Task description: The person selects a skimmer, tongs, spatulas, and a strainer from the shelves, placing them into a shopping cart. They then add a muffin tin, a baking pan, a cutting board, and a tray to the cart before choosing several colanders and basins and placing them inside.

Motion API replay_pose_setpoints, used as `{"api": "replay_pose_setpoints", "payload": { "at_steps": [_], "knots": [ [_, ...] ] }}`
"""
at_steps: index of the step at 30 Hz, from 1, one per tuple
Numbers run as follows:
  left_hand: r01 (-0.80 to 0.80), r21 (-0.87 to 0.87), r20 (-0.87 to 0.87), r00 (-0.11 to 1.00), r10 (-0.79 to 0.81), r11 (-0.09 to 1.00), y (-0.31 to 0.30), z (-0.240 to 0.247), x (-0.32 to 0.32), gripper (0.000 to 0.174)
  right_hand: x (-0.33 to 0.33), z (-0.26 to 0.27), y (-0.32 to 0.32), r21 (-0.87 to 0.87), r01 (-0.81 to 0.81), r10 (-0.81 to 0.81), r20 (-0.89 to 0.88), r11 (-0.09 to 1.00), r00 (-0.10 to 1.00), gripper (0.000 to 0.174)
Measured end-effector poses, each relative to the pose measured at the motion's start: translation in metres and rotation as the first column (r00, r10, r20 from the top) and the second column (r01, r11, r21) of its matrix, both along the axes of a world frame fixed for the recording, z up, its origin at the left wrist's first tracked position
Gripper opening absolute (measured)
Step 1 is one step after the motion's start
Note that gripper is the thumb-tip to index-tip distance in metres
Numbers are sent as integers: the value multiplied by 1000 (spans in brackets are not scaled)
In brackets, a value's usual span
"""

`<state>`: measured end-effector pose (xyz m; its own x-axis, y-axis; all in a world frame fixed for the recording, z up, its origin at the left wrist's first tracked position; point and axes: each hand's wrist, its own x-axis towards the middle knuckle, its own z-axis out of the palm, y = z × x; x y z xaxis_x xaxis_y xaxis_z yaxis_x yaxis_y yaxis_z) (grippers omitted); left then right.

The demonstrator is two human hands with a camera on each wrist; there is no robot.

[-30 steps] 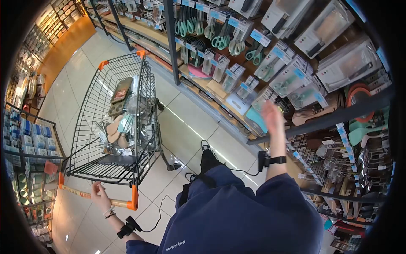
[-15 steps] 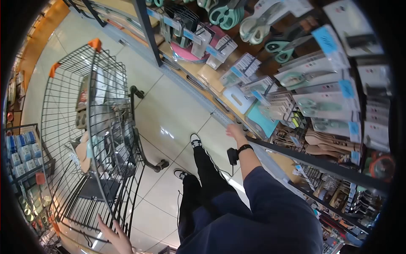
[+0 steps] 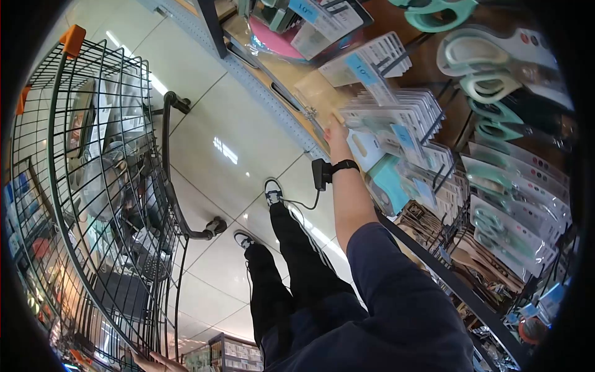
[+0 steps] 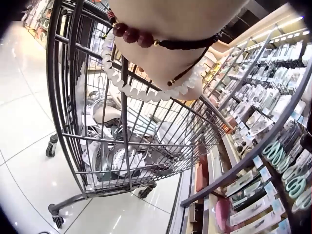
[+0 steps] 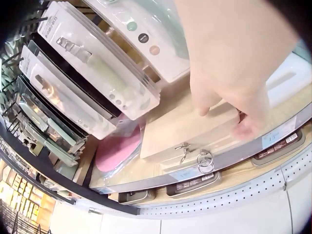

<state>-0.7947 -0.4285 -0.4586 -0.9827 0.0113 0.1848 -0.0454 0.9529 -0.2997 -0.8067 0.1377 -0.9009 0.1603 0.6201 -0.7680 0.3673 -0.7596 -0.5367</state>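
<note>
My right hand (image 3: 336,137) is at the shelf's front edge, pinching the end of a pale wooden board (image 3: 319,90). Close up in the right wrist view, fingers of the right hand (image 5: 234,92) lie on the top face and front edge of the stacked wooden boards (image 5: 190,129). A metal ring hangs at their front. My left hand (image 3: 158,363) is at the bottom of the head view beside the cart (image 3: 114,304), fingers extended and partly cut off. In the left wrist view, its braceleted wrist is over the cart's wire side (image 4: 124,141); the fingers are hidden.
A white cutting board (image 3: 365,147) and a turquoise one (image 3: 387,180) lie right of the right hand. A pink round item (image 5: 117,148) and packaged knives (image 5: 97,68) are nearby. Scissors (image 3: 434,15) hang above. Wares fill the cart at left.
The right hand has moved down from in front of the hanging packages to the wooden boards. The left hand has left the orange-ended handle. The head view is closer to the shelf.
</note>
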Motion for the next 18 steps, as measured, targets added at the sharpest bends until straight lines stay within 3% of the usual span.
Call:
{"api": "replay_pose_setpoints", "payload": {
  "at_steps": [2, 6, 8, 12, 14, 18],
  "knots": [
    [8, -4, -17, 1000, -8, 1000, 5, -1, -3, 64, 2, -13, 12, -84, -107, 122, 206, 991, 971, 43],
    [23, -34, -18, 1000, -23, 999, 7, -1, -6, 64, 7, -19, 12, -133, -192, 200, 45, 972, 979, 35],
    [-12, -3, -28, 1000, 12, 1000, 10, -2, -6, 64, 5, -17, 10, -181, -95, 95, -8, 979, 995, 33],
    [7, -8, -26, 1000, -7, 1000, 1, -5, -7, 67, 8, -3, 5, -227, -49, 28, -94, 973, 995, 35],
    [-17, -18, -16, 1000, 16, 1000, -1, -6, -8, 69, 17, -6, 0, -213, -17, -35, -236, 977, 971, 46],
    [-26, 24, -8, 1000, 26, 999, -1, -7, -11, 71, 21, -8, -6, -266, 31, -122, -333, 964, 935, 38]
  ]
}}
